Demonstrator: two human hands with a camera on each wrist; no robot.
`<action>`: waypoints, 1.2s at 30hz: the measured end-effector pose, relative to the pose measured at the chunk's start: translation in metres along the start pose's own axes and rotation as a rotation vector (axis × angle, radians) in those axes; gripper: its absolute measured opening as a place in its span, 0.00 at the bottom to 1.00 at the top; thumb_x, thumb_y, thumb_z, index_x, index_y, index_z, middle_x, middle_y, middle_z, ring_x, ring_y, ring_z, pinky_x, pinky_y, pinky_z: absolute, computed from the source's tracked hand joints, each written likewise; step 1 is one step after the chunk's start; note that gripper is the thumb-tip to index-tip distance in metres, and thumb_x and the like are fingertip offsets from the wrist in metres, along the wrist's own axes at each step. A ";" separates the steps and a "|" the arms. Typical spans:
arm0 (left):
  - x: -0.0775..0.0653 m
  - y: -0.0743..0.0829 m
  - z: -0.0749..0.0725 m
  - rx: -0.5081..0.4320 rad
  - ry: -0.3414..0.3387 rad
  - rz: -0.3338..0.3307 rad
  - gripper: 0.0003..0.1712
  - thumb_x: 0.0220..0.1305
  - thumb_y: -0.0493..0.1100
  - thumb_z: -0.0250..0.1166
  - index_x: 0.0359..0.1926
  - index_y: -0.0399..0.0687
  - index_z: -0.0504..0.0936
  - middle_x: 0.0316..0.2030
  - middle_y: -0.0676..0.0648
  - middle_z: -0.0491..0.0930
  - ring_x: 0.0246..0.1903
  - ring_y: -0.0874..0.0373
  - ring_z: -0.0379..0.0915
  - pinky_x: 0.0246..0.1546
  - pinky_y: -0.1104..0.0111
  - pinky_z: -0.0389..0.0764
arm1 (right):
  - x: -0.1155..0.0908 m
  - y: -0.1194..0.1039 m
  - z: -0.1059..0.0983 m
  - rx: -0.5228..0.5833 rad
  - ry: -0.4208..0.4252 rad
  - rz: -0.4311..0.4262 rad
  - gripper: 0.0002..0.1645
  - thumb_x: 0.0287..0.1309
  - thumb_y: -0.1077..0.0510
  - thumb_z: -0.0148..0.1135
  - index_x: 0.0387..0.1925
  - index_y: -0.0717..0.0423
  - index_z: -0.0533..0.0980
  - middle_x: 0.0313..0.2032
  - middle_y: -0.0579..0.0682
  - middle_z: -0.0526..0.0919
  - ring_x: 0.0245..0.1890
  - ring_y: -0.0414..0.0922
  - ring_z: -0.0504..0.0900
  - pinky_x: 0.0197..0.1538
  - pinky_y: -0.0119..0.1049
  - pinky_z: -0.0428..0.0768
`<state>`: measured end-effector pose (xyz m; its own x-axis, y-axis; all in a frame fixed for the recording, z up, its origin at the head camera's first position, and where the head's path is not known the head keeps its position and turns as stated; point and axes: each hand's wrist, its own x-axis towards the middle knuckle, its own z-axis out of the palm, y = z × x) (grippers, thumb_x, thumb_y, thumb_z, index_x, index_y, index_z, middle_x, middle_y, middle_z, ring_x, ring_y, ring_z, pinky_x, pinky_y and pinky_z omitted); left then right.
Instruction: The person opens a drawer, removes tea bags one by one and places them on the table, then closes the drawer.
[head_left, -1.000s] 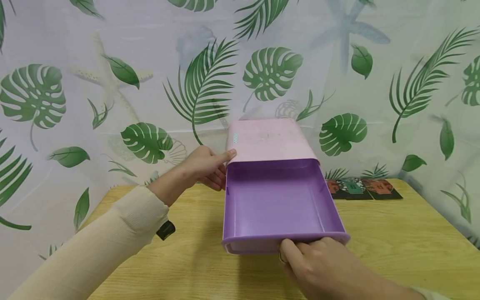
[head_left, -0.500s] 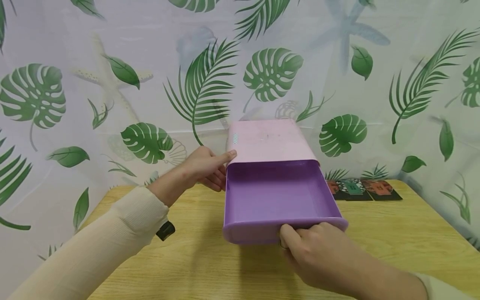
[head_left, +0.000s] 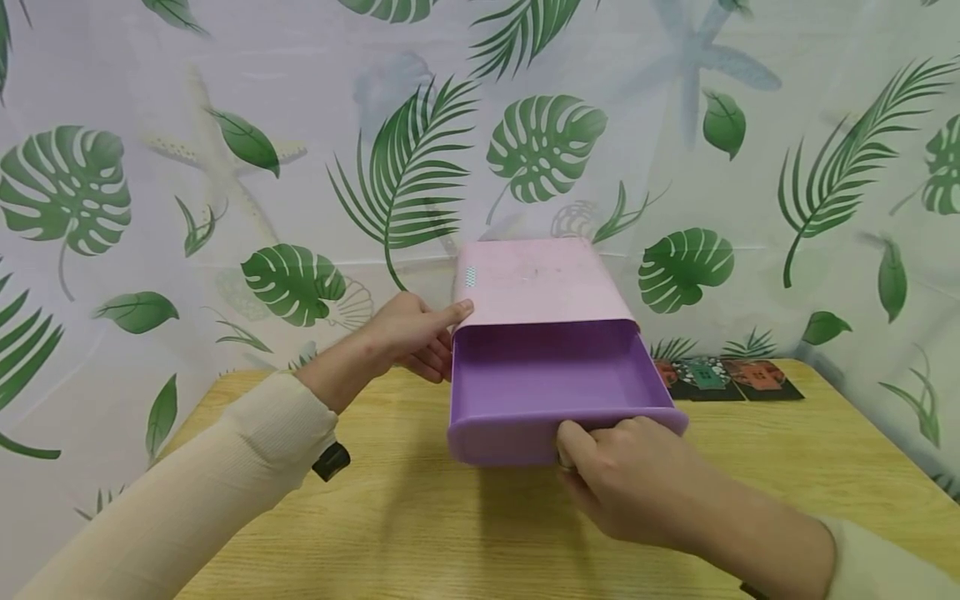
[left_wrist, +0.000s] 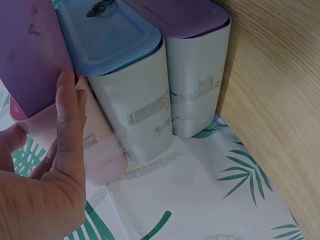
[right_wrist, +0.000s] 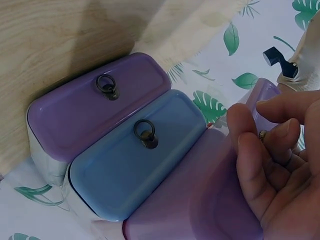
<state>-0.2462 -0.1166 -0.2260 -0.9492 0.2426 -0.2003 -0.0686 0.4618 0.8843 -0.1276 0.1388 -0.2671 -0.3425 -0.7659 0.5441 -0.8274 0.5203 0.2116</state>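
Note:
A purple drawer [head_left: 502, 439] juts out of the pink casing [head_left: 540, 279] in the head view, and nothing shows in the visible part of its inside. My right hand [head_left: 637, 479] has its fingers curled at the middle of the drawer front. In the right wrist view, those fingers pinch a small brass ring pull [right_wrist: 262, 134], mostly hidden by them. My left hand [head_left: 416, 337] rests against the casing's left side, thumb on its top edge. The left wrist view shows its index finger straight along the side of the drawer.
Below the pulled-out drawer are a blue drawer [right_wrist: 112, 170] and another purple drawer [right_wrist: 80, 120], both pushed in, in white casings. Dark cards [head_left: 761, 377] with red and green prints lie at the wooden table's [head_left: 810, 467] back right. A leaf-patterned cloth [head_left: 420, 50] hangs behind.
My right hand has moved away from me with the drawer, which has slid farther into the pink casing, its front face tipping more into view. My left hand stays in place.

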 end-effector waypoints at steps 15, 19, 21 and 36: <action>0.001 -0.001 0.000 -0.007 0.002 -0.006 0.37 0.58 0.66 0.57 0.32 0.30 0.79 0.25 0.36 0.81 0.28 0.43 0.79 0.26 0.60 0.84 | 0.013 0.017 -0.002 0.028 -0.077 0.037 0.18 0.45 0.58 0.63 0.22 0.47 0.60 0.13 0.34 0.55 0.11 0.30 0.55 0.12 0.25 0.58; 0.001 -0.001 0.000 -0.010 0.000 -0.007 0.37 0.58 0.66 0.57 0.32 0.31 0.79 0.25 0.36 0.81 0.29 0.42 0.79 0.26 0.60 0.84 | 0.015 0.023 0.000 0.036 -0.110 0.050 0.18 0.45 0.56 0.64 0.23 0.47 0.60 0.13 0.34 0.57 0.11 0.31 0.57 0.13 0.26 0.60; 0.001 -0.001 0.000 -0.009 0.001 -0.010 0.36 0.58 0.66 0.57 0.32 0.31 0.79 0.25 0.36 0.81 0.28 0.43 0.79 0.26 0.60 0.84 | 0.017 0.025 0.001 0.038 -0.111 0.054 0.18 0.45 0.56 0.64 0.22 0.47 0.61 0.13 0.34 0.57 0.11 0.31 0.57 0.13 0.26 0.61; 0.000 0.000 -0.001 0.009 0.000 -0.006 0.37 0.58 0.66 0.56 0.32 0.31 0.79 0.25 0.37 0.82 0.27 0.45 0.79 0.31 0.57 0.83 | 0.027 0.044 0.008 0.072 -0.170 0.072 0.13 0.46 0.59 0.63 0.23 0.49 0.65 0.15 0.37 0.64 0.13 0.31 0.62 0.16 0.26 0.68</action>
<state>-0.2468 -0.1172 -0.2255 -0.9487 0.2400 -0.2059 -0.0718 0.4708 0.8793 -0.1769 0.1378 -0.2493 -0.4673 -0.7834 0.4098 -0.8256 0.5525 0.1148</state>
